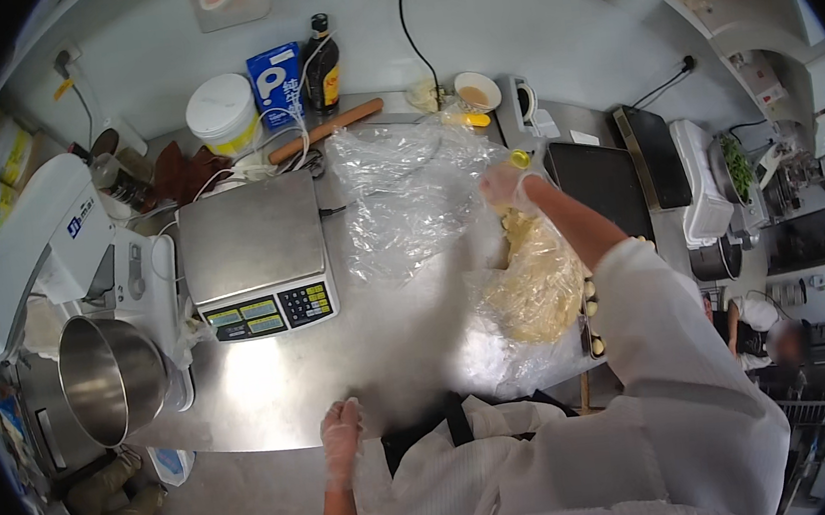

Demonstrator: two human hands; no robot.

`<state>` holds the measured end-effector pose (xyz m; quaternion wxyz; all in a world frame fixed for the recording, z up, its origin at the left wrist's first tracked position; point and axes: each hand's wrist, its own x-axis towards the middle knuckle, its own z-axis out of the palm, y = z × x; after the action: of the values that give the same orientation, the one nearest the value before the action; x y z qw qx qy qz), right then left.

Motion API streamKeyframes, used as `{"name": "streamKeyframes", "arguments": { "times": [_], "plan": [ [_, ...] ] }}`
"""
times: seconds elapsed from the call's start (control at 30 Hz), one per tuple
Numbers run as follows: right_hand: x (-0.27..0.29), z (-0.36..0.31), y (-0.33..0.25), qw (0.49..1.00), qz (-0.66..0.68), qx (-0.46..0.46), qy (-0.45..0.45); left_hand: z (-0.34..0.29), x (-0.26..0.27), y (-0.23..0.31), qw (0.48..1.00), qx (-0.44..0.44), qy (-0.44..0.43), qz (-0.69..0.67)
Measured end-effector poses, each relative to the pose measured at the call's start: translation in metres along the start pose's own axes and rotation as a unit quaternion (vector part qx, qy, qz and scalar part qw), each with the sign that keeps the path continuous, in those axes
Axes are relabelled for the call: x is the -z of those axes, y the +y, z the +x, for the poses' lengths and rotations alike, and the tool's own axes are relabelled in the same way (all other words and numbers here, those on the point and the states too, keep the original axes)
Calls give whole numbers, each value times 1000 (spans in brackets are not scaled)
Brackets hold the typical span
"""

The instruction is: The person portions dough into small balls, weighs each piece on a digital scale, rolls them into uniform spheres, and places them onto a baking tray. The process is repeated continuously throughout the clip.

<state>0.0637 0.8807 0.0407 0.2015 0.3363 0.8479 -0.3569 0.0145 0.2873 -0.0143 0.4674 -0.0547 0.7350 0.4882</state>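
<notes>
- The right hand (506,185), in a thin clear glove, is reaching forward over the steel surface (275,383); its grip is closing on the upper edge of a clear plastic sheet (406,198), pinching the film beside a small yellow cap (520,158).
- The plastic sheet is lying crumpled across the middle of the surface, just right of the scale (253,254), and running down toward the dough.
- A big pale lump of dough (537,290) is sitting near the right edge of the surface, under the right forearm, wrapped partly in more clear film.
- The left hand (340,431), also gloved, is resting at the near edge of the surface with fingers loosely curled and holding nothing.
- A stand mixer (39,246) with its steel bowl (111,375) is standing at the left end.
- A wooden rolling pin (327,131), a white tub (222,112), a blue carton (276,83) and a dark bottle (322,66) are lining the back.
- A dark tray (606,187) is lying right of the hand.
</notes>
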Motion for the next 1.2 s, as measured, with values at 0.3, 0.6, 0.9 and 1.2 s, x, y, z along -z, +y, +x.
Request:
{"name": "streamKeyframes", "arguments": {
  "times": [0.3, 0.6, 0.9, 1.2],
  "plan": [
    [-93, -186, -133, 849, 500, 161, 49, 32, -150, 207, 821, 40, -429, -375],
    [-121, -223, -108, 943, 106, 142, 281, 96, -161, 93, 830, 175, -345, -401],
    [-121, -41, 51, 868, -386, -4, 313, 52, -59, 204, 922, -356, -24, -148],
    [-144, 26, 106, 782, -555, -118, 259, -18, 75, 272, 819, -467, 329, -55]
  ]
}}
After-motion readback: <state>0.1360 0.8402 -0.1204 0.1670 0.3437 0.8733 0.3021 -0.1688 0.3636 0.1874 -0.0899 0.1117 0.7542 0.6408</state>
